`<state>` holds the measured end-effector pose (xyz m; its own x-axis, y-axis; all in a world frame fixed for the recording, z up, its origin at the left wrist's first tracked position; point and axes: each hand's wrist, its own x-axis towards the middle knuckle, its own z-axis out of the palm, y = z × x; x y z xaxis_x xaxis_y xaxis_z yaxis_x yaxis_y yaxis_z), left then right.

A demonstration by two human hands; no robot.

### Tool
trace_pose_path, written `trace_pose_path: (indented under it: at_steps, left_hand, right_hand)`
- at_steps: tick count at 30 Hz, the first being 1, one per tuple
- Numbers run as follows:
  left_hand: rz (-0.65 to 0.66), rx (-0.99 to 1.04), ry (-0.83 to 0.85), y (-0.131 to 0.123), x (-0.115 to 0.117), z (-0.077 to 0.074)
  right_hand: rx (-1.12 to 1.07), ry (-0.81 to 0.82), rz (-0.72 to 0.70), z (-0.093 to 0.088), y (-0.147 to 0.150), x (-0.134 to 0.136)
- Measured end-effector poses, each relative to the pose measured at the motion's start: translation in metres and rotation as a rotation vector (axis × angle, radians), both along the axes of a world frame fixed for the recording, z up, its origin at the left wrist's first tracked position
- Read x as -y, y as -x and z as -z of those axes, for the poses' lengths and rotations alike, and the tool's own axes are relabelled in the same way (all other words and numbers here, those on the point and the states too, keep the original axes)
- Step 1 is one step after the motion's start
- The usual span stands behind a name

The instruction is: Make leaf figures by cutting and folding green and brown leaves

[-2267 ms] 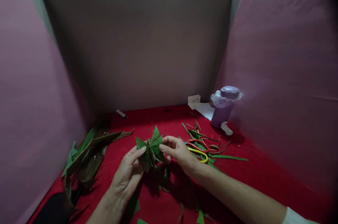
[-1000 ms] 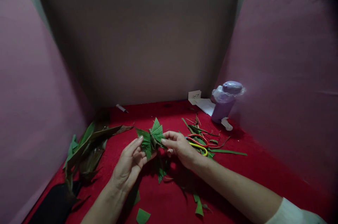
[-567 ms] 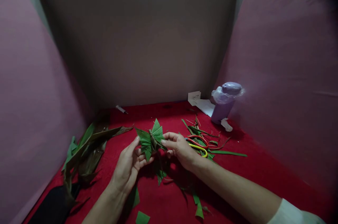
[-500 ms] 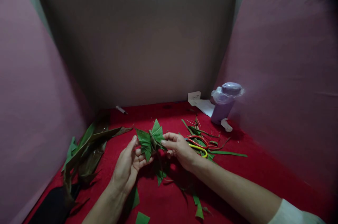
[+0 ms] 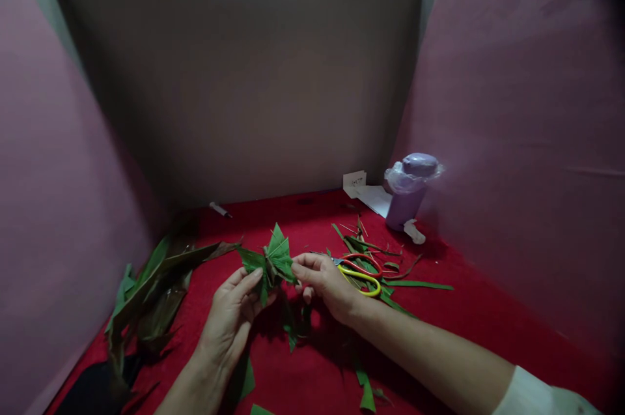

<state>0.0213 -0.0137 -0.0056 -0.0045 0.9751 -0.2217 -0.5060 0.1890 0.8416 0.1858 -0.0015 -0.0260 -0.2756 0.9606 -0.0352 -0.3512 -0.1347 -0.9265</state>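
Note:
A butterfly-shaped leaf piece [image 5: 279,257], green with pointed wings and a brownish middle, is held up between both hands. My left hand [image 5: 232,307] pinches its left wing, thumb in front and fingers behind. At the right wing's edge, my right hand [image 5: 325,281] grips it with thumb and fingertips. Just beyond my right hand lie scissors [image 5: 374,275] with one red and one yellow handle loop, their blades partly hidden by the hand. Below the leaf piece, a dark green leaf scrap [image 5: 290,327] shows near the cloth.
Long leaves [image 5: 151,291] lie at left, above a black object [image 5: 95,389]. Leaf strips [image 5: 364,242] are scattered around the scissors. A syringe [image 5: 221,210] rests at the back; a purple container [image 5: 405,203] with plastic film and white paper [image 5: 375,199] stand back right on red cloth [image 5: 469,337].
My left thumb has moved onto the front of the left wing. The leaf piece and both hands sit slightly further left, as the whole view has shifted a little.

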Motion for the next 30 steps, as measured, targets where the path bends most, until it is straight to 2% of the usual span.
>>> trace_pose_path:
  at_steps: [7, 17, 22, 30]
  left_hand:
    - [0.097, -0.025, -0.006, -0.0032, 0.0021, -0.0055]
    - [0.103, 0.118, -0.013, -0.0009, 0.0042, -0.0084]
    - [0.067, 0.075, -0.024, -0.0016, 0.0056, -0.0084]
    - [0.113, -0.012, -0.092, -0.0028, 0.0078, -0.0066]
  right_hand:
    - [-0.029, 0.049, -0.009, 0.0002, 0.0002, -0.0014]
    - [-0.129, 0.118, -0.026, 0.0015, -0.0006, -0.0036]
    - [-0.158, 0.12, -0.028, 0.0018, -0.0005, -0.0027]
    - [-0.209, 0.135, -0.07, 0.0027, -0.0002, -0.001]
